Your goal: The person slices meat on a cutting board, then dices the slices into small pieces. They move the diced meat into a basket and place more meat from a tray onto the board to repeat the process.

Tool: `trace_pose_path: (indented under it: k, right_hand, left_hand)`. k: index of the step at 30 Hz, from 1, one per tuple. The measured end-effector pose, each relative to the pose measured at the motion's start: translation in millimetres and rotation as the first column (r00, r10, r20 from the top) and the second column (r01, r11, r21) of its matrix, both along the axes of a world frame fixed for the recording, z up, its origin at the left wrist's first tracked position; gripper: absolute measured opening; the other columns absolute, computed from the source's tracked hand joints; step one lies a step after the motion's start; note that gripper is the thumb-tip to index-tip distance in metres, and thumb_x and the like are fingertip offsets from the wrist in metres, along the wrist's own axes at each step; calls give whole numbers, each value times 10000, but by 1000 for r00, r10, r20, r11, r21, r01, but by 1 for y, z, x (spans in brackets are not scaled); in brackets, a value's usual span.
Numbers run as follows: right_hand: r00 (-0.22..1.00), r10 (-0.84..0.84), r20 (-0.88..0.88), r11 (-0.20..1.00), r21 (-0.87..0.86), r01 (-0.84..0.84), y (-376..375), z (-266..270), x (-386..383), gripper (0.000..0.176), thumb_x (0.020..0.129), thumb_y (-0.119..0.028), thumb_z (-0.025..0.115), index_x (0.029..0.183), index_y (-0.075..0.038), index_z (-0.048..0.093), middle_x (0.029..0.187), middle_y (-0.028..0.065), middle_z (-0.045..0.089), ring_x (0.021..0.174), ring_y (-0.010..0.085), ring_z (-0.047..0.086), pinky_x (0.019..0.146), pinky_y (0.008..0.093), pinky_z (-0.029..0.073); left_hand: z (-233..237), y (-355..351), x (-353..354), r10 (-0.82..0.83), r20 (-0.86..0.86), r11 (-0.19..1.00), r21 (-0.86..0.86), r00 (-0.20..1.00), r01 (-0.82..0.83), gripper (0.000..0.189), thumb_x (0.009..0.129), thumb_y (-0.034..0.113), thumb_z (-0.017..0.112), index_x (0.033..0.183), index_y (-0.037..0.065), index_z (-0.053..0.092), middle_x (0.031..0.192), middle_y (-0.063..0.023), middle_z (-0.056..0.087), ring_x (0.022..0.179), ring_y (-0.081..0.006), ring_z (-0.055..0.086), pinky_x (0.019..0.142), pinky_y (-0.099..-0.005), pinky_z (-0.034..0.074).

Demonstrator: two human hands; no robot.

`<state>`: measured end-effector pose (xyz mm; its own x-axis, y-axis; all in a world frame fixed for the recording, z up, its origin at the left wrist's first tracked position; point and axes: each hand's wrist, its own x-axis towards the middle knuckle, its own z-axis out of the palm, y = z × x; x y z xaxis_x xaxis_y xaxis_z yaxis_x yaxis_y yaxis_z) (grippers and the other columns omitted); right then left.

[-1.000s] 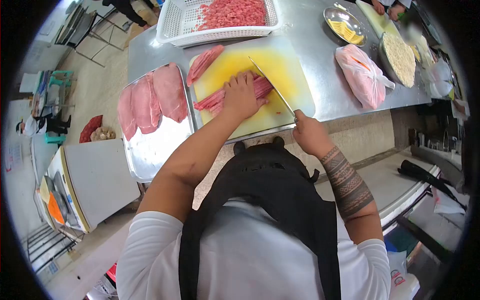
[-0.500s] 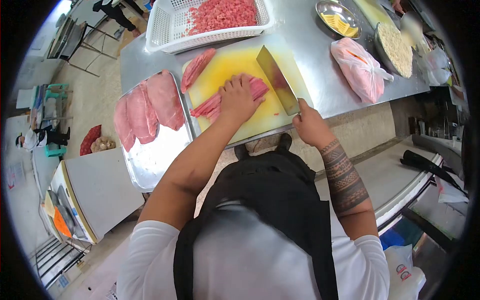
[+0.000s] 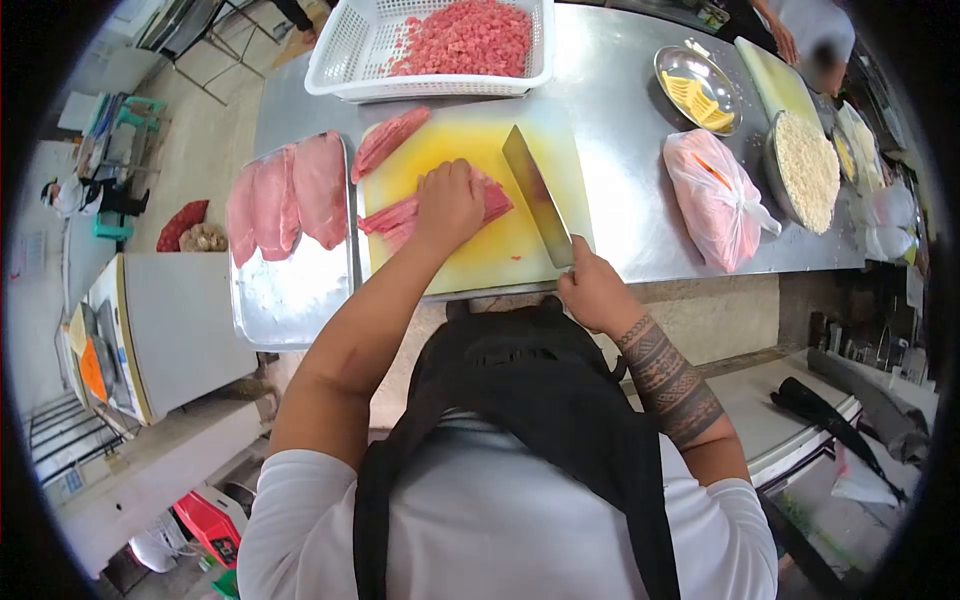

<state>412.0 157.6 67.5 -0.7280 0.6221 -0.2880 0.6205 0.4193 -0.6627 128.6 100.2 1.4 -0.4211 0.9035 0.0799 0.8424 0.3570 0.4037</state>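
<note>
My left hand (image 3: 450, 203) is closed over a bundle of red meat strips (image 3: 492, 203), pressing it on the white, yellow-stained cutting board (image 3: 480, 265). The palm and fingers cover the bundle's middle; its cut ends show on both sides. In my right hand (image 3: 597, 288) is the handle of a cleaver (image 3: 538, 190). Its broad blade lies over the board just right of the strips, apart from them. Another piece of red meat (image 3: 390, 143) rests at the board's upper left corner. A tiny red scrap sits below the bundle.
Left of the board, a metal tray (image 3: 290, 305) holds pink meat slabs (image 3: 320, 190). Behind stands a white basket (image 3: 335, 60) of diced meat (image 3: 465, 40). To the right are a plastic bag of meat (image 3: 710, 195), a bowl of pale crumbs (image 3: 808, 170) and a plate with yellow slices (image 3: 695, 100). Another person's hand (image 3: 785, 42) is beyond.
The camera view has shifted, showing more of the right end of the table. Both hands keep their holds, and the cleaver stays right of the strips.
</note>
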Motion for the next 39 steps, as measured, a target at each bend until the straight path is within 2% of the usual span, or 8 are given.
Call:
trace_pose_path:
  k: [3, 10, 14, 19, 22, 29, 35, 39]
  right_hand:
    - [999, 46, -4, 999, 28, -46, 5, -5, 1, 452, 956, -106, 581, 1351, 78, 459, 898, 325, 690, 886, 520, 682, 804, 594, 537]
    - [992, 81, 95, 986, 136, -94, -5, 20, 2, 496, 963, -129, 601, 1402, 56, 462, 845, 270, 704, 804, 481, 703, 747, 578, 557]
    - [956, 131, 264, 990, 17, -141, -29, 67, -4, 457, 967, -117, 579, 1379, 54, 481, 847, 268, 709, 804, 472, 712, 744, 585, 566]
    - [984, 76, 160, 986, 133, -98, -18, 3, -74, 360, 973, -117, 558, 1286, 52, 505, 872, 285, 711, 848, 480, 716, 762, 588, 564]
    - [987, 59, 149, 984, 160, -83, 4, -3, -100, 298, 970, -113, 561, 1222, 37, 510, 884, 286, 716, 861, 481, 718, 760, 584, 565]
    - [936, 3, 351, 996, 78, -33, -37, 75, -64, 272, 960, -112, 589, 1183, 19, 507, 889, 276, 726, 864, 474, 728, 764, 562, 574]
    - [995, 16, 95, 981, 193, -34, -13, -16, -116, 358, 953, -100, 552, 1264, 63, 483, 846, 283, 707, 826, 486, 711, 764, 583, 561]
    - [998, 17, 66, 977, 210, -31, -3, 3, -106, 346, 944, -96, 559, 1236, 71, 474, 847, 289, 699, 847, 489, 702, 775, 597, 551]
  left_hand:
    - [-5, 4, 19, 69, -195, 995, 89, 978, -52, 187, 982, 211, 598, 1115, 84, 637, 1100, -160, 647, 1024, -407, 653, 919, -571, 494]
    - [-6, 2, 17, -3, -212, 999, 40, 977, 11, 239, 925, 187, 605, 1148, 113, 650, 1101, -146, 644, 1067, -391, 645, 929, -562, 493]
    - [-3, 3, 16, -13, -212, 999, 37, 977, 21, 253, 920, 188, 601, 1155, 112, 655, 1107, -133, 644, 1076, -384, 638, 932, -553, 490]
    - [-6, 1, 15, -21, -193, 998, 49, 981, 31, 249, 919, 185, 608, 1144, 86, 645, 1105, -138, 646, 1079, -390, 630, 933, -551, 476]
    - [-3, -1, 14, -22, -170, 995, 95, 985, 39, 219, 938, 181, 605, 1122, 68, 641, 1095, -162, 656, 1059, -410, 637, 934, -547, 479]
    - [-10, -1, 10, -14, -136, 990, 137, 991, 33, 257, 932, 215, 607, 1132, 55, 637, 1104, -162, 660, 1092, -413, 625, 974, -537, 455]
    - [-13, 1, 12, -1, -119, 995, 103, 993, 14, 306, 894, 205, 614, 1155, 44, 618, 1123, -154, 649, 1116, -398, 609, 984, -540, 437]
    - [-22, 2, 7, -24, -55, 993, 115, 998, 30, 314, 883, 179, 615, 1161, 33, 606, 1141, -157, 636, 1136, -396, 592, 981, -532, 429]
